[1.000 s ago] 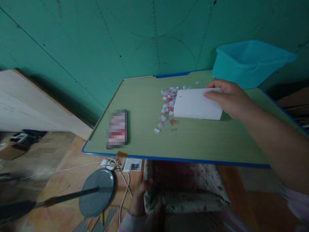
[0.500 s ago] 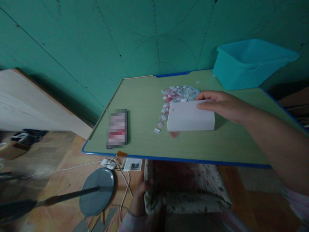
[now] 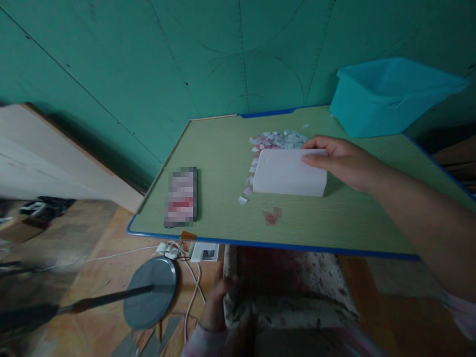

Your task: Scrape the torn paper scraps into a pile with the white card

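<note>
My right hand (image 3: 329,156) grips a white box (image 3: 290,173) by its right end, thumb on the near side and fingers behind. The box is over the table, right in front of a heap of small paper pieces (image 3: 273,139), and hides part of it. A few loose pieces trail along its left side. On the tabletop just before the box is a reddish patch (image 3: 272,216). Below the table edge, my left hand (image 3: 219,297) is closed around the left edge of a speckled, cloth-covered thing (image 3: 290,312) near my lap.
A phone-like object (image 3: 181,197), its screen blurred out, lies on the left of the table (image 3: 215,163). A turquoise bin (image 3: 375,109) stands at the back right against the green wall (image 3: 208,59). Below are a round grey base (image 3: 150,292) with a pole and white cables (image 3: 195,292).
The white box has moved slightly left and away from me with my right hand, uncovering more of the reddish patch. My left hand has stayed where it was.
</note>
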Action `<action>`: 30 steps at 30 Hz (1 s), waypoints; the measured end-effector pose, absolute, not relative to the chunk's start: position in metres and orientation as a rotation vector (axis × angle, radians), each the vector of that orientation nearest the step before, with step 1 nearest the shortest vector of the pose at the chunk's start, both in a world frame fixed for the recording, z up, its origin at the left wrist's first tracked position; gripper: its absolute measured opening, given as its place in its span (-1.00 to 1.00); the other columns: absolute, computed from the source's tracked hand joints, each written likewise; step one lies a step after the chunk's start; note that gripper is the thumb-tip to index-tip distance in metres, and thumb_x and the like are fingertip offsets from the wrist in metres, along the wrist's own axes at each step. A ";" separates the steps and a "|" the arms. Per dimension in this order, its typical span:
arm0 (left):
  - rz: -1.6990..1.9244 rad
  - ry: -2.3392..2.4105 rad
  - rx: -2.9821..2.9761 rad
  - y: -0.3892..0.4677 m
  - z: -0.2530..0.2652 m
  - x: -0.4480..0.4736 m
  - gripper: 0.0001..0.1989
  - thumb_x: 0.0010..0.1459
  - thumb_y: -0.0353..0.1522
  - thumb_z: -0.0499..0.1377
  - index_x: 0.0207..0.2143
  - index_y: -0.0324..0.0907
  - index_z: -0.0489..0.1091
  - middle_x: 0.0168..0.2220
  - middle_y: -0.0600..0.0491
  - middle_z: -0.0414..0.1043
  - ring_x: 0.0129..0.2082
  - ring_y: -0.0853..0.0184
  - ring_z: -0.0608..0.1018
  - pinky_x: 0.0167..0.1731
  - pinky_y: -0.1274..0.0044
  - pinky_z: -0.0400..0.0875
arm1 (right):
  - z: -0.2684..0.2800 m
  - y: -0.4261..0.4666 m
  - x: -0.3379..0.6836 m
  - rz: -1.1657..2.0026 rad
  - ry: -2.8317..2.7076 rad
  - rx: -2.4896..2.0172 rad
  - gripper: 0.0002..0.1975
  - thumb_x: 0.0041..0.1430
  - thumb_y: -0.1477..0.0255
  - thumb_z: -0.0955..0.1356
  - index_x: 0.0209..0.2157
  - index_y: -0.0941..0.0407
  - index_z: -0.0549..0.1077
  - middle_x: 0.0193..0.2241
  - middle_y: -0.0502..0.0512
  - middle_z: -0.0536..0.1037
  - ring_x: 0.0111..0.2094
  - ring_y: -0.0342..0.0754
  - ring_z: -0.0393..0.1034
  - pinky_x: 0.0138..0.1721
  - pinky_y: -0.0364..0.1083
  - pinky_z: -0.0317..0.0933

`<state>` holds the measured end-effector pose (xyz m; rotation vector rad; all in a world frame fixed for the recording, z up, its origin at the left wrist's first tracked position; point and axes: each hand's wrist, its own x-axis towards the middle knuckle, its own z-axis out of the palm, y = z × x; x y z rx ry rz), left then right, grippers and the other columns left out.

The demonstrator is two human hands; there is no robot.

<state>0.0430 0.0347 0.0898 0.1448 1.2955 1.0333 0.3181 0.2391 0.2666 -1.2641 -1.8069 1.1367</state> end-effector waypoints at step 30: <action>1.071 1.350 0.318 0.041 0.101 0.049 -0.65 -0.61 -0.61 0.27 -0.68 -0.01 0.45 -0.58 0.22 0.55 -0.50 0.34 0.51 -0.47 0.58 0.42 | 0.269 0.231 0.315 0.840 -2.175 -1.307 -0.80 0.04 0.27 0.27 -0.34 0.10 0.34 -0.55 -0.05 0.36 -0.53 -0.14 0.23 -0.49 -0.14 0.03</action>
